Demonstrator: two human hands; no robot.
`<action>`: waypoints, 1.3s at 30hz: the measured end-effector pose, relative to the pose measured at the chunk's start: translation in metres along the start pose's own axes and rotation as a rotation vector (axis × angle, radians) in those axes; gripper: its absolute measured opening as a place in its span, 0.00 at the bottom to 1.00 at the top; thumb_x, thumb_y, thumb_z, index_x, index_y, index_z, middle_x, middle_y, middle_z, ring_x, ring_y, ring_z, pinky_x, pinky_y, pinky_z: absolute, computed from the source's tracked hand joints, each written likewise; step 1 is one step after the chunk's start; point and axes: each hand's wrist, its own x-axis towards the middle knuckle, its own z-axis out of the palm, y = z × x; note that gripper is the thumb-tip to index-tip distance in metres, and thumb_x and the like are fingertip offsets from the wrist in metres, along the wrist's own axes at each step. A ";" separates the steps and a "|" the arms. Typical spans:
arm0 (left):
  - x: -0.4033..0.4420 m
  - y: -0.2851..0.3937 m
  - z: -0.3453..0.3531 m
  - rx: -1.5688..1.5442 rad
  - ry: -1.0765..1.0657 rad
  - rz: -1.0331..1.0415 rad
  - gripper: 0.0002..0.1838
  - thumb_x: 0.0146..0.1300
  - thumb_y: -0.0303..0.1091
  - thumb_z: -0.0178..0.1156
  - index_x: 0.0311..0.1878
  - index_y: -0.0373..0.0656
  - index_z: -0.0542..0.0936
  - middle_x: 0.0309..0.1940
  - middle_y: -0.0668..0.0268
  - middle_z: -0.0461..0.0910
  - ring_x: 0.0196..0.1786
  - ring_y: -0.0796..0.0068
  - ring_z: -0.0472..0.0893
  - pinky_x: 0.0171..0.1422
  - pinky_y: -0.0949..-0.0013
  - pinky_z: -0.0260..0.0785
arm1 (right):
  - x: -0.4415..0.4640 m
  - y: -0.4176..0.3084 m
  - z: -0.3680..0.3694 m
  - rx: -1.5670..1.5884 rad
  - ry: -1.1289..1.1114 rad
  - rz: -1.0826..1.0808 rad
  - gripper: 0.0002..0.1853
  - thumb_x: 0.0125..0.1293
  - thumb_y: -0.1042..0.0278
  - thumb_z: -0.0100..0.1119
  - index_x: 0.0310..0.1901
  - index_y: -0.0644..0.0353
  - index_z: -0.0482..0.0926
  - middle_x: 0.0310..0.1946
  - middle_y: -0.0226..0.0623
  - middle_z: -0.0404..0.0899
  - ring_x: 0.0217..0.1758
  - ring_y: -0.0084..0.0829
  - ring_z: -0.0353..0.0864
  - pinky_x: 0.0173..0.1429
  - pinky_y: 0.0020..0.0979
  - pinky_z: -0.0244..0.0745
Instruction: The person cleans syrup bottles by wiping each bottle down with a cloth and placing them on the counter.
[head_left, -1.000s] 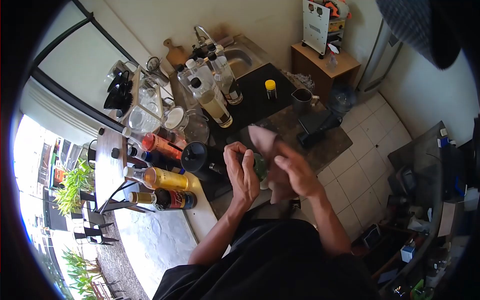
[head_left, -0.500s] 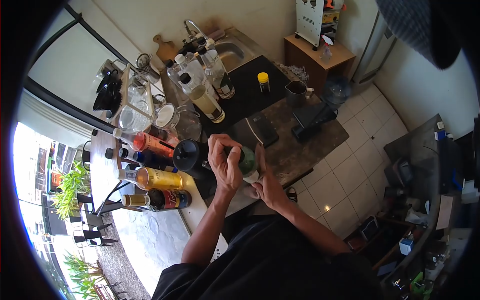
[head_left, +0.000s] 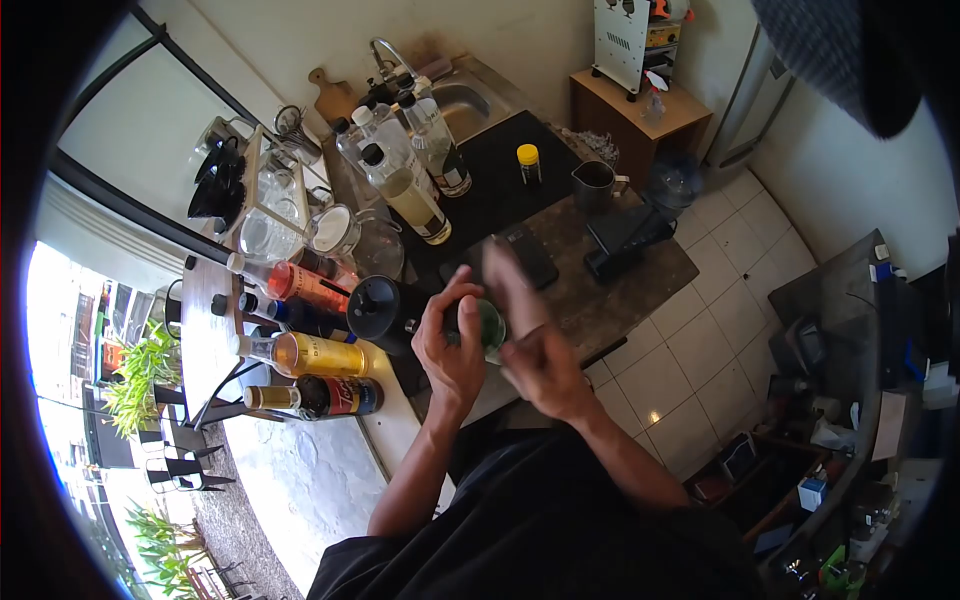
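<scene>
My left hand is closed around a round green container, which looks like a glass or jar; its kind is not clear. My right hand is beside the container on its right, with its fingers smeared by motion. A pale blurred shape stretches up from that hand over the counter, and I cannot make out whether it is fingers or something held. Just left of my left hand stands a black lidded kettle-like vessel. Beyond my hands lies a flat dark device.
Bottles of yellow and red liquid stand at left, with several clear bottles farther back. A yellow-capped jar, a metal pitcher and a black grinder-like device stand on the counter. A sink is behind.
My right hand has moved off the side of the green container, with a blurred shape now swung upward. My left hand stays around the container, its fingers shifted slightly.
</scene>
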 end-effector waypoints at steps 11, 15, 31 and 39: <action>0.014 -0.005 0.008 -0.132 -0.160 0.171 0.15 0.65 0.29 0.43 0.54 0.36 0.63 0.61 0.49 0.69 0.68 0.56 0.70 0.67 0.55 0.67 | 0.022 0.054 -0.012 -0.207 -0.002 0.396 0.21 0.76 0.53 0.48 0.52 0.65 0.77 0.37 0.46 0.80 0.40 0.31 0.80 0.47 0.33 0.74; 0.015 -0.015 0.003 -0.249 -0.159 0.173 0.16 0.67 0.35 0.50 0.53 0.36 0.63 0.55 0.55 0.67 0.65 0.57 0.72 0.66 0.57 0.67 | 0.004 0.098 -0.025 -0.203 0.007 0.338 0.21 0.77 0.51 0.48 0.45 0.64 0.77 0.29 0.36 0.78 0.33 0.23 0.74 0.41 0.30 0.72; -0.053 -0.082 -0.009 0.435 -0.198 0.263 0.30 0.57 0.34 0.68 0.59 0.33 0.68 0.52 0.50 0.75 0.51 0.54 0.78 0.57 0.54 0.71 | 0.046 -0.063 0.011 -0.418 -0.228 -0.355 0.22 0.67 0.60 0.62 0.56 0.64 0.72 0.36 0.39 0.78 0.40 0.33 0.80 0.46 0.34 0.76; -0.028 -0.093 -0.029 0.372 -0.453 0.111 0.22 0.64 0.36 0.61 0.57 0.34 0.71 0.50 0.48 0.77 0.52 0.45 0.78 0.53 0.56 0.73 | 0.068 -0.050 0.020 -0.568 -0.078 -0.409 0.35 0.53 0.67 0.74 0.63 0.65 0.72 0.45 0.47 0.81 0.48 0.45 0.82 0.52 0.37 0.77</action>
